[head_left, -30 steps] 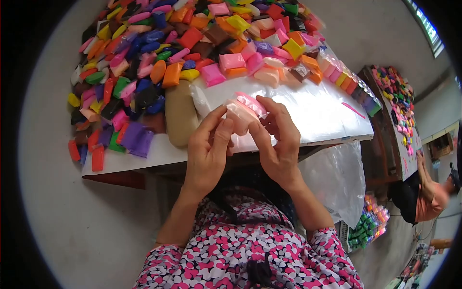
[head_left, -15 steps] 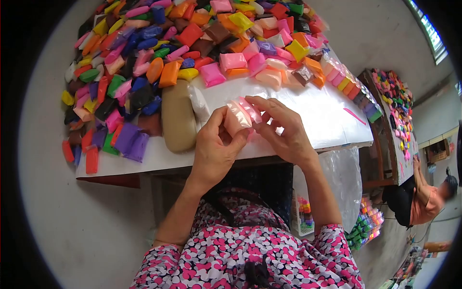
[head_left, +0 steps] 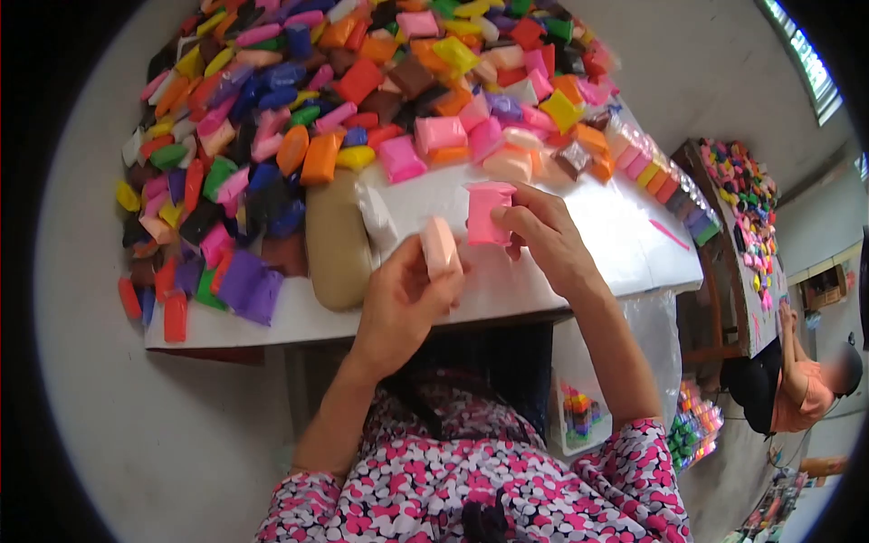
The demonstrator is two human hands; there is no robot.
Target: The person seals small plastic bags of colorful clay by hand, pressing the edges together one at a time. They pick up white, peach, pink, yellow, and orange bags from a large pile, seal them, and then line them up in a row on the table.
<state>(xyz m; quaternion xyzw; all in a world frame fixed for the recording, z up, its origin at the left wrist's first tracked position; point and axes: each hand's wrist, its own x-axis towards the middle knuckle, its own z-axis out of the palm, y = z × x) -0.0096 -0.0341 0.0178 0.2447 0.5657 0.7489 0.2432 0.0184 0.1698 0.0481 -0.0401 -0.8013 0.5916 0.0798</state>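
Observation:
My left hand (head_left: pixel 398 308) is closed around a peach-coloured clay packet (head_left: pixel 440 246), thumb on its lower end. To the right, my right hand (head_left: pixel 554 242) pinches a flat pink clay packet (head_left: pixel 487 215) between thumb and fingers. The two packets are apart, both held above the white tabletop (head_left: pixel 525 281) near its front edge. Left of my hands lie a smooth tan oblong object (head_left: pixel 337 240) and a crumpled clear plastic wrapper (head_left: pixel 377 217).
A large heap of colourful wrapped packets (head_left: pixel 362 81) covers the table's back and left. Along the right edge runs a row of multicoloured packets (head_left: pixel 665 176), with a pink strip (head_left: pixel 670 233) nearby. A clear plastic bag (head_left: pixel 647 335) hangs below. Another person (head_left: pixel 806 389) sits by a second table at right.
The peach and pink packets, held together earlier, are now apart. My left hand has drawn slightly down with the peach one, and the pink one has turned upright in my right hand.

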